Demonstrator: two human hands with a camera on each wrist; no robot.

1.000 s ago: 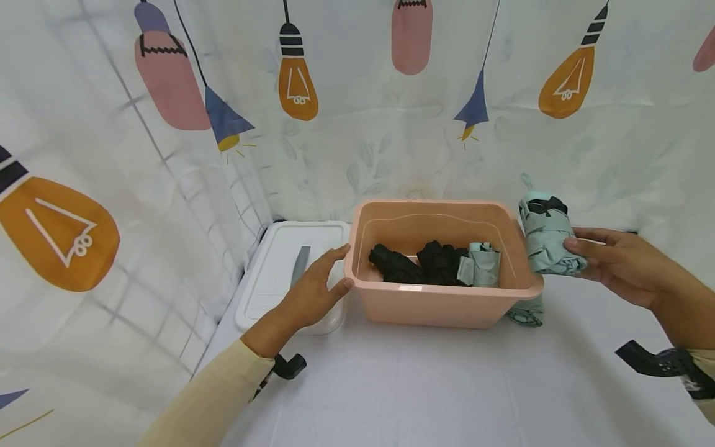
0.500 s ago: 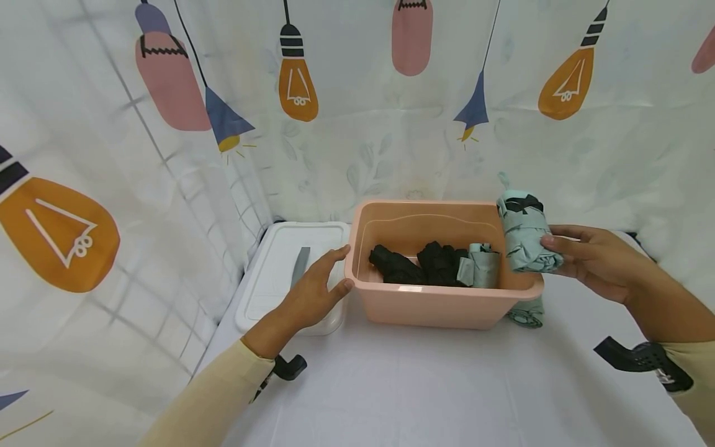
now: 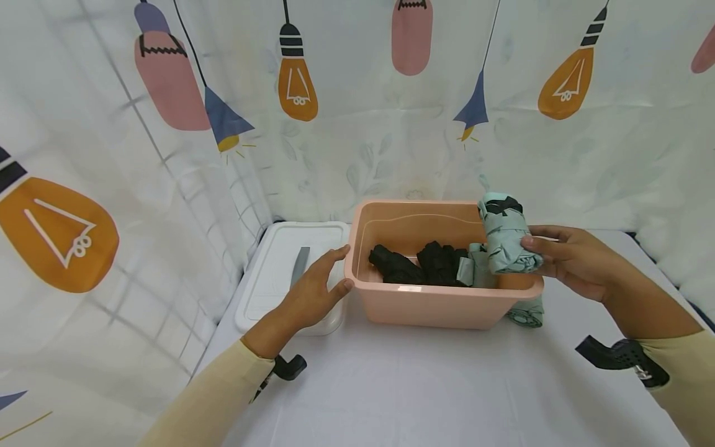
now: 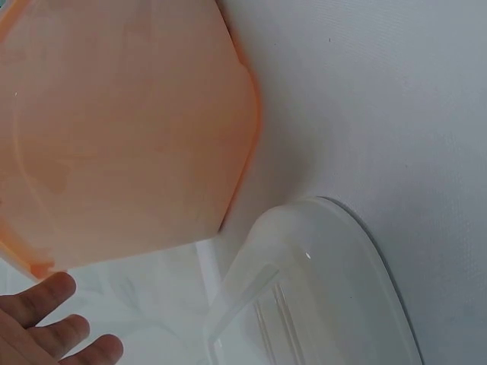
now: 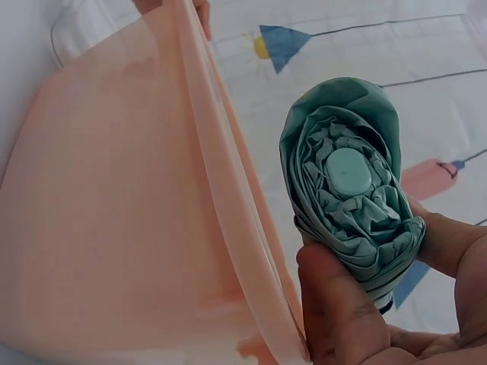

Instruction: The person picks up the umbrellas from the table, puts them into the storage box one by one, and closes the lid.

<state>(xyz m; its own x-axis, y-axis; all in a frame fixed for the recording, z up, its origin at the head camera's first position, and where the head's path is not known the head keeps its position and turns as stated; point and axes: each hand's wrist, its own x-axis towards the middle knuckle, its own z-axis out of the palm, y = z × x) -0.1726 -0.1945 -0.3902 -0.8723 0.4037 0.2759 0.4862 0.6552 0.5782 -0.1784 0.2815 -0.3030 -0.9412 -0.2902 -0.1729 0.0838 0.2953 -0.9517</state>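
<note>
The right hand (image 3: pixel 570 264) grips a folded mint-green umbrella (image 3: pixel 505 239), now carried leftward over the right rim of the pink bin (image 3: pixel 441 307), ready to drop in. The left hand (image 3: pixel 313 288) rests open against the bin's left wall.

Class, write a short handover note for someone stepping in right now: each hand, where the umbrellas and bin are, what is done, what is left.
Right hand grips a folded mint umbrella over the right end of the pink bin.
Left hand rests open on the white lid, touching the bin's left wall.
Done: two black umbrellas and one mint one in the bin.
Left: the held umbrella; another mint umbrella on the table by the bin's right corner.
</note>
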